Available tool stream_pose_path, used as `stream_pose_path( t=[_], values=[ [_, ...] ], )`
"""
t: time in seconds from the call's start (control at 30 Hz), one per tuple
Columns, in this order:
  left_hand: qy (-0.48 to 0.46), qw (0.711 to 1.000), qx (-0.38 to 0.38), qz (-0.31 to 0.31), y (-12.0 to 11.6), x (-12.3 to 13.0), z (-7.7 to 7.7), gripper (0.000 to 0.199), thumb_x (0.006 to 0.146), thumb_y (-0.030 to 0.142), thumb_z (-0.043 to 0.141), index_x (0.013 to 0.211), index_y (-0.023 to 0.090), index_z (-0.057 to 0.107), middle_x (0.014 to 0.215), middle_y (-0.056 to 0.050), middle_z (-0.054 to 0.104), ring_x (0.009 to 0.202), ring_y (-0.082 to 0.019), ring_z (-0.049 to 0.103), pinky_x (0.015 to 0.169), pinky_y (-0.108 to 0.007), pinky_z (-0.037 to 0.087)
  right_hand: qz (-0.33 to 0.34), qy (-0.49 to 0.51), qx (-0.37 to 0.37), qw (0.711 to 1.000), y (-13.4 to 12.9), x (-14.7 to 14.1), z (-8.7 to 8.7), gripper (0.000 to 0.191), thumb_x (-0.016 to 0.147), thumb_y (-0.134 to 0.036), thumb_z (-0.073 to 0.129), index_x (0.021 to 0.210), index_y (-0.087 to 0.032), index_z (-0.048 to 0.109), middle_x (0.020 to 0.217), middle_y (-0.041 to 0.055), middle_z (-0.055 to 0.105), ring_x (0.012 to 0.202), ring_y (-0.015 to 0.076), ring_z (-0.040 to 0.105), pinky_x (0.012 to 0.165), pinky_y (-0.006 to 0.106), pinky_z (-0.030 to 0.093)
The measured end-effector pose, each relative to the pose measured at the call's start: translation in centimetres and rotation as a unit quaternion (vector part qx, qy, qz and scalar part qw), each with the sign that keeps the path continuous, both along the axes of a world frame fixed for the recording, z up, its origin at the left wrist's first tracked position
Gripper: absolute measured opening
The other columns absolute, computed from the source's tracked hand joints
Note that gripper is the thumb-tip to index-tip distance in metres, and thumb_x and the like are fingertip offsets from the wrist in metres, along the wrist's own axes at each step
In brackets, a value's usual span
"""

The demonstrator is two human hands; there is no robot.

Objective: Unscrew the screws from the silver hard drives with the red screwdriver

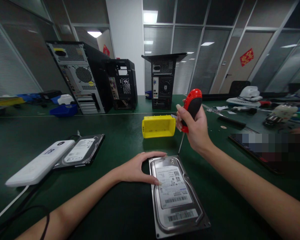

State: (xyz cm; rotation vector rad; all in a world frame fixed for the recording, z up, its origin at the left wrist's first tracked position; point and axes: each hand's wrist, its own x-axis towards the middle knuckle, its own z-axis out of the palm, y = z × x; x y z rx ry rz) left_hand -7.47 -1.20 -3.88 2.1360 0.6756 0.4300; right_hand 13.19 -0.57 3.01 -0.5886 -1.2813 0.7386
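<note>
A silver hard drive (176, 196) with white labels lies on the green table in front of me. My left hand (137, 170) grips its far left corner, thumb on the top face and fingers along the far edge. In my right hand (193, 123) is a screwdriver (193, 105) with a red and black handle, held upright at a slight tilt. Its thin shaft points down, and the tip meets the drive's far right corner. Whether the tip sits in a screw is too small to tell. Just beyond the drive stands a yellow bin (158, 126), its open side facing me.
On the left, a white power bank (40, 163) with a cable rests against another hard drive (81, 150). Computer cases (90, 76) stand at the back, beside a blue bin (63, 110). A dark flat device (255, 153) and assorted parts lie to the right.
</note>
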Motion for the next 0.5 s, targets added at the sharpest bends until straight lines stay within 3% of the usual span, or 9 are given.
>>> stream_pose_path(
  t=[0.13,0.3,0.43,0.5],
  values=[
    [-0.005,1.0,-0.001,0.003,-0.09,0.1,0.13,0.08,0.067,0.042,0.081,0.137,0.028,0.046,0.141,-0.006,0.049,0.129,-0.03,0.043,0.111,-0.047,0.028,0.02,-0.02,-0.01,1.0,0.1,0.26,-0.03,0.031,0.076,-0.036,0.07,0.088,-0.025,0.043,0.061,-0.0088,0.045,0.046,0.0077,0.042,0.043,0.023,0.034],
    [-0.006,1.0,-0.002,0.002,-0.11,0.18,0.2,0.079,0.066,0.041,0.081,0.136,0.028,0.046,0.14,-0.006,0.049,0.129,-0.03,0.044,0.11,-0.047,0.029,0.104,-0.013,-0.008,0.994,0.01,0.46,0.25,0.025,0.081,-0.038,0.061,0.092,-0.024,0.044,0.064,-0.0075,0.046,0.051,0.0082,0.044,0.047,0.023,0.037],
    [-0.007,1.0,-0.003,0.001,-0.07,0.14,0.12,0.08,0.067,0.041,0.081,0.137,0.028,0.045,0.141,-0.005,0.048,0.13,-0.029,0.043,0.111,-0.045,0.028,0.106,-0.036,-0.025,0.993,0.12,0.49,0.32,0.032,0.082,-0.04,0.062,0.106,-0.021,0.052,0.068,-0.006,0.048,0.055,0.0082,0.046,0.05,0.023,0.04],
    [-0.007,1.0,-0.004,0.002,-0.07,0.12,0.11,0.08,0.067,0.041,0.081,0.137,0.028,0.045,0.141,-0.005,0.048,0.13,-0.029,0.043,0.111,-0.045,0.028,0.091,-0.042,-0.031,0.994,0.2,0.46,0.31,0.031,0.081,-0.039,0.064,0.102,-0.021,0.054,0.068,-0.0059,0.049,0.054,0.0077,0.047,0.051,0.023,0.041]
  ],
)
